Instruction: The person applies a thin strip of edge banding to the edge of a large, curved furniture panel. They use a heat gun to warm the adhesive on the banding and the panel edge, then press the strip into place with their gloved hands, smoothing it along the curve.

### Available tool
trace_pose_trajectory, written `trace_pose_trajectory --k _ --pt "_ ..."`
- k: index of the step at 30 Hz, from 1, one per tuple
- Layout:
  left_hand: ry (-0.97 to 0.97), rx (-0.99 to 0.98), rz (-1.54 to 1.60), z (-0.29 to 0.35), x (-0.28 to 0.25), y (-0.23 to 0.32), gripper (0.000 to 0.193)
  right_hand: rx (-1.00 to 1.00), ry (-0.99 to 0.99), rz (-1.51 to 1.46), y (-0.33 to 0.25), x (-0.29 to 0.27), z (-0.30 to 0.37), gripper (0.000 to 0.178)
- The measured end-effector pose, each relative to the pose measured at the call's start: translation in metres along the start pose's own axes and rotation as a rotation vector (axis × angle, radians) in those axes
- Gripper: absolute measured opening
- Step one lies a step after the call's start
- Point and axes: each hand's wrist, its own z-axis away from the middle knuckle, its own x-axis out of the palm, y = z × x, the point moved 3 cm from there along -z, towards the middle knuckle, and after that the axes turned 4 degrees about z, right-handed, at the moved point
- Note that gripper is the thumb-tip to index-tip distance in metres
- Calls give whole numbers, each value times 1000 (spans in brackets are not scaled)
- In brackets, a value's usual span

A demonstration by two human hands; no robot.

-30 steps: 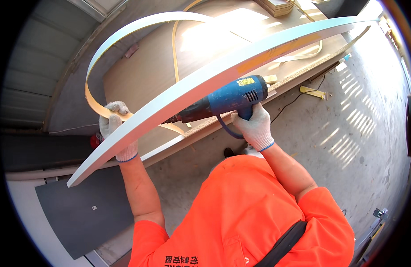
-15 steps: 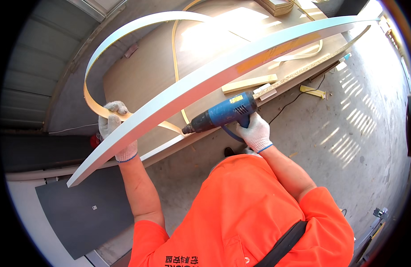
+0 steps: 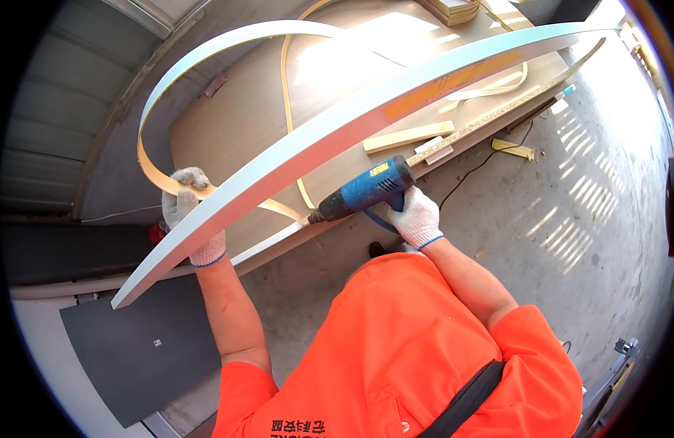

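Observation:
My right hand (image 3: pixel 416 218), in a white knit glove with a blue cuff, is wrapped round the grip of a blue heat gun (image 3: pixel 370 186). Its dark nozzle points left and down, close to where a thin edge-banding strip (image 3: pixel 282 207) meets the edge of a wood-coloured panel (image 3: pixel 231 139). In a matching glove, my left hand (image 3: pixel 185 191) is closed on that strip, which loops up and away at the far left. A long white bar (image 3: pixel 278 164) crosses diagonally above the panel and hides part of the left hand and wrist.
On the panel lie a pale wooden strip (image 3: pixel 408 136) and a thin yellowish band (image 3: pixel 286 87). Stacked boards (image 3: pixel 448 11) stand at the far edge. A dark cable (image 3: pixel 465 177) and a yellow scrap (image 3: pixel 512 150) lie on the concrete floor at right. A dark grey sheet (image 3: pixel 143 347) is at lower left.
The heat gun has tilted a little: its nozzle sits slightly further right and lower, and its rear end has dropped. My left hand and the strip have hardly moved.

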Motion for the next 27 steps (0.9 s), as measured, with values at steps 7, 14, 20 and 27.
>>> trace_pose_trajectory --k 7,14,20,27 --pt "0 -13 15 0 -1 1 29 58 -17 -30 -13 -13 1 44" --pt "-8 -6 15 -1 -1 1 29 36 55 -153 -31 -33 -2 45" --pt "-61 -45 15 1 -6 2 33 96 52 -304 -54 -56 -4 45" --pt "-20 -8 -4 -1 -1 1 29 92 56 -268 -55 -61 -7 46"
